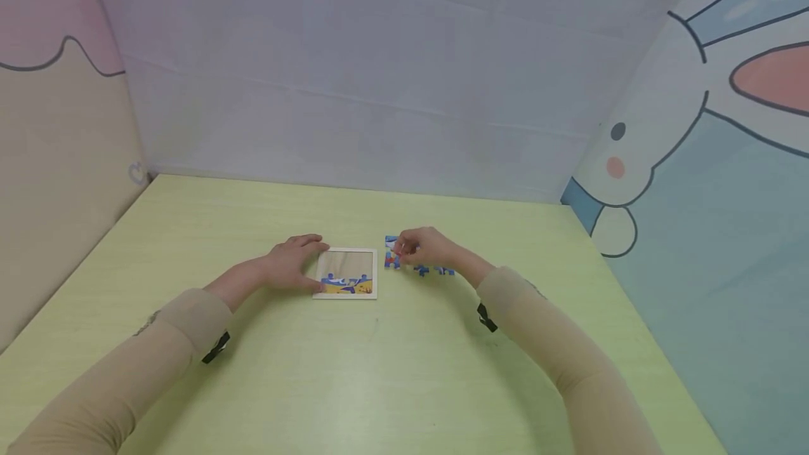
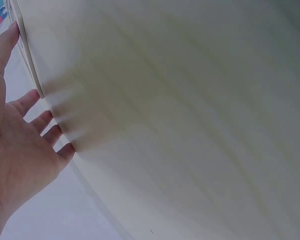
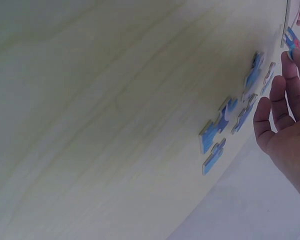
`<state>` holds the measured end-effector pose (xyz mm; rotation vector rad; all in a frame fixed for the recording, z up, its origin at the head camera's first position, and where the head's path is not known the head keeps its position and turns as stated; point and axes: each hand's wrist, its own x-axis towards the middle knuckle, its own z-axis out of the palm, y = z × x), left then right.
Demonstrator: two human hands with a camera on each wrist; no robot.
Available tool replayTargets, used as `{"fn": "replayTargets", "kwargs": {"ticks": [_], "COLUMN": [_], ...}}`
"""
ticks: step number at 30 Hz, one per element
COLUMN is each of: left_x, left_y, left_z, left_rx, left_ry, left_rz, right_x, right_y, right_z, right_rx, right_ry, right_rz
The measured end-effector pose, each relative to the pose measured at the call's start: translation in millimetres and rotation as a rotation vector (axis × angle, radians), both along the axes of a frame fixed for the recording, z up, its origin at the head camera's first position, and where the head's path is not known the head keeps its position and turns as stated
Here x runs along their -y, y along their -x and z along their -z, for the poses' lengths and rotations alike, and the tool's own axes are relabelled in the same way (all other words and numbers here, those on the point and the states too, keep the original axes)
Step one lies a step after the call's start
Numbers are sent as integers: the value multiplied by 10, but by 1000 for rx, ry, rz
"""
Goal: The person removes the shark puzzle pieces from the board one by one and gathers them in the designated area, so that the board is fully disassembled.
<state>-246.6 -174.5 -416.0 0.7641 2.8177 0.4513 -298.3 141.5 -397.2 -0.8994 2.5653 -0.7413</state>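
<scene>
A square wooden puzzle tray [image 1: 376, 274] lies on the table, with blue, white and yellow pieces [image 1: 362, 288] along its near part and bare wood behind them. My left hand [image 1: 287, 264] spans the tray's left side, thumb at the near corner and a fingertip at the far corner, fingers extended. Just right of the tray, my right hand [image 1: 432, 247] pinches a blue and red jigsaw piece [image 3: 294, 42] between thumb and fingertips. Several loose blue jigsaw pieces [image 3: 222, 117] lie beside and beneath this hand, partly hidden by it in the head view.
The pale wood-grain table [image 1: 354, 371] runs back to a plain light cloth wall [image 1: 354, 90]. On the right stands a panel with a cartoon rabbit [image 1: 638, 160]; a pink and cream panel [image 1: 57, 160] is at the left.
</scene>
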Motion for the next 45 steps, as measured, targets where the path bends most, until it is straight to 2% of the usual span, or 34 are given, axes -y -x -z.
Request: {"fn": "replayTargets", "kwargs": {"ticks": [13, 21, 28, 36, 45], "left_x": [-6, -13, -32, -26, -36], "left_y": [-24, -36, -59, -67, -93], "left_z": [-38, -37, -66, -56, -97], "left_rx": [1, -5, 0, -8, -9], "left_ry": [-9, -7, -2, 5, 4], "left_rz": [2, -2, -8, -10, -17], "right_x": [17, 10, 6, 68, 259], "right_y": [24, 24, -2, -129, -333], "right_z": [140, 142, 116, 8, 23], "right_rx": [-40, -121, -140, -107, -146], "right_ry": [-35, -80, -86, -28, -11], "right_rz": [33, 3, 11, 34, -44]}}
